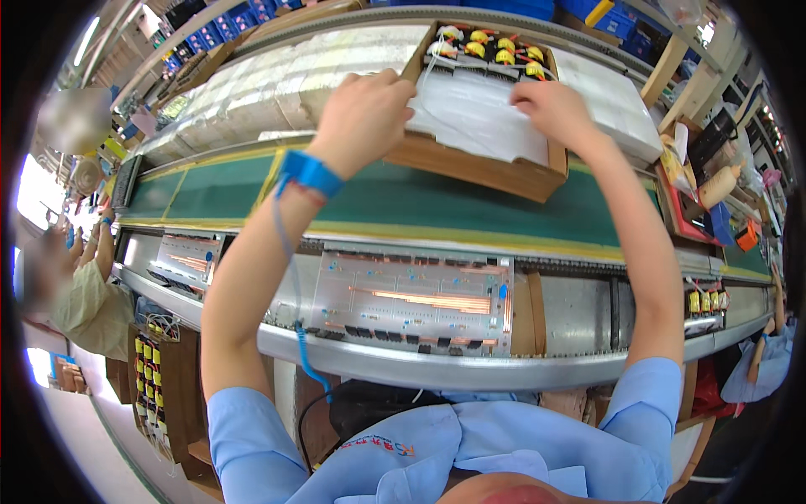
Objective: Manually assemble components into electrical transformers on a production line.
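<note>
A brown cardboard box (478,164) stands on the far side of the green belt. Along its far end are rows of yellow-topped components (478,49) with dark bases and red leads. A white sheet (474,113) covers the nearer part of the box's inside. My left hand (367,116), with a blue wrist strap (309,174), is at the box's left edge, fingers curled; what they hold, if anything, is hidden. Over the sheet's right side, my right hand (554,109) is closed, its fingertips pinched at the sheet.
Nearer to me, a circuit board (411,294) with copper-coloured strips lies on the metal rail line, another board (186,259) to its left. White foam blocks (252,80) line the green belt (453,200). The strap's blue cord (300,336) hangs before me. Co-workers sit at both sides.
</note>
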The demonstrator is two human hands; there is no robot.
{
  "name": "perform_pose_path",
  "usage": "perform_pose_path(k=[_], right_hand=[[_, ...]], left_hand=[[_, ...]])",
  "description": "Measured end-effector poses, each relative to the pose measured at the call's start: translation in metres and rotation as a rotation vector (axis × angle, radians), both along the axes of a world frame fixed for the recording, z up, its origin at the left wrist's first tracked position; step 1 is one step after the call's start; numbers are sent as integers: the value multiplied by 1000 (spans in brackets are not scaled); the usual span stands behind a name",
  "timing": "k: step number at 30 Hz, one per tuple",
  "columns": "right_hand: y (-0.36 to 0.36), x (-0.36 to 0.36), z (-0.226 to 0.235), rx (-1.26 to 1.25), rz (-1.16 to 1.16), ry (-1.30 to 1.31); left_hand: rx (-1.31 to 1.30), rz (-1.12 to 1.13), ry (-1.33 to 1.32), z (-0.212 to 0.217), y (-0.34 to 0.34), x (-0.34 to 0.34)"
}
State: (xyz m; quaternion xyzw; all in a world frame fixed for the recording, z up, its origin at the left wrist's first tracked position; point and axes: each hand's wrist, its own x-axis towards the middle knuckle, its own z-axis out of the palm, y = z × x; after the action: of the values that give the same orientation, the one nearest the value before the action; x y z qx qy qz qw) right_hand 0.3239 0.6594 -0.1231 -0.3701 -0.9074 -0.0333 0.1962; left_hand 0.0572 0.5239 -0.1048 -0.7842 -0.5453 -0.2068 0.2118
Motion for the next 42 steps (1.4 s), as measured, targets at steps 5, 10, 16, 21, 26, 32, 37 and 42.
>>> perform_pose_path(k=[5, 10, 16, 21, 26, 32, 37, 42], right_hand=[[69, -38, -15, -54, -1, -24], [87, -44, -18, 42, -89, 246], [121, -33, -17, 10, -238, 234], [125, -49, -19, -6, -226, 209], [142, -32, -34, 104, -119, 211], [141, -41, -31, -22, -65, 276], [190, -10, -59, -27, 49, 434], [173, -33, -39, 66, -119, 157]], left_hand=[[-199, -78, -131, -10, 76, 18], [-398, -220, -248, -30, 139, 45], [115, -87, 253, -29, 196, 57], [274, -36, 639, -13, 200, 60], [268, 82, 771, -21, 213, 63], [224, 47, 304, 7, 182, 40], [152, -165, 25, 19, 119, 44], [-90, -163, 534, -3, 50, 51]])
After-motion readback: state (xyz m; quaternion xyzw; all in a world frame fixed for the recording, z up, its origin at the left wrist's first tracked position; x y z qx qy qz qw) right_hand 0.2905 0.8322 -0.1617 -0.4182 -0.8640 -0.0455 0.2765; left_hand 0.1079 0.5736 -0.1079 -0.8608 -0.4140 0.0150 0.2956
